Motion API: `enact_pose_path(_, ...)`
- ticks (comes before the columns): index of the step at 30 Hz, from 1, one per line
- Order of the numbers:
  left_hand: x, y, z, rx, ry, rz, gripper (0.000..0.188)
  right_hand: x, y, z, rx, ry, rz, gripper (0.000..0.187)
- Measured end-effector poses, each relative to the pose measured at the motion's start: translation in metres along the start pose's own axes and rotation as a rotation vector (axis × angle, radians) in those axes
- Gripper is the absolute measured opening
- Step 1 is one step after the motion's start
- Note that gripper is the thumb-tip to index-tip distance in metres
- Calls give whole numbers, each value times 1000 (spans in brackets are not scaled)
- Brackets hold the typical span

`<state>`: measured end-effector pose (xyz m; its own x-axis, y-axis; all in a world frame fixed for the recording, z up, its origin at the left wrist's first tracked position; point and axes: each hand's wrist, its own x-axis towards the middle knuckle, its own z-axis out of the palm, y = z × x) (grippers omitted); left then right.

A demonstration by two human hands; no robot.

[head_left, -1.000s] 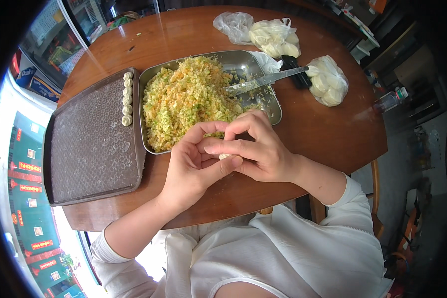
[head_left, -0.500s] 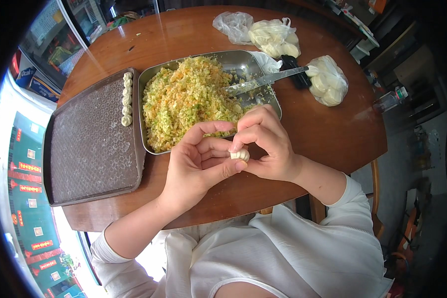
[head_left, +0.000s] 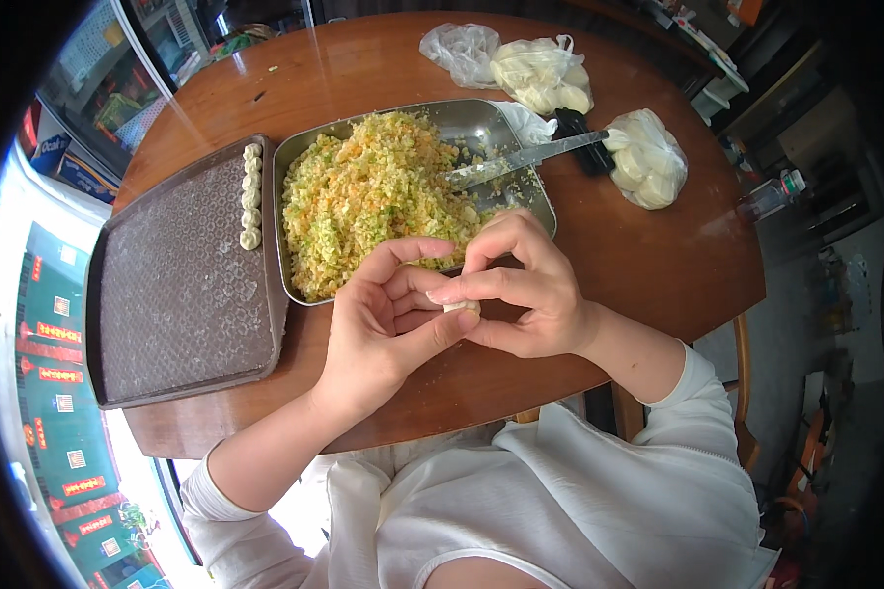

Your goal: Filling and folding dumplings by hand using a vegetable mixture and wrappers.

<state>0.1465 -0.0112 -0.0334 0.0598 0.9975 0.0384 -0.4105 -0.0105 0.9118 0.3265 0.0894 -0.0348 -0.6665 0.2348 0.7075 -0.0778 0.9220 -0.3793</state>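
Observation:
Between my two hands is a small pleated white dumpling, mostly covered by fingers. My left hand cradles it with the thumb pressed on its near side and the other fingers curled behind. From the right, the fingertips of my right hand pinch its top and side. Just beyond the hands stands a metal pan heaped with chopped yellow-green and orange filling. A long flat metal blade rests in the filling and across the pan's right rim.
Left of the pan lies a brown textured tray with a column of small dumplings along its right side. Bags of pale dough pieces sit at the back right, near a black object. A clear bottle stands beyond the table.
My right fingers have shifted slightly left and closed over the dumpling's top, hiding more of it. My left hand stays nearly in place.

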Motion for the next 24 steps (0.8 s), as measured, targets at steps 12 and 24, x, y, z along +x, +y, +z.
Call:
enact_pose_path(12,0,-4,-1,38,-14,52,54,-1,3,3,24,92,48,36)
enact_pose_path(24,-2,-1,4,5,23,88,52,-1,2,1,-32,98,41,35)
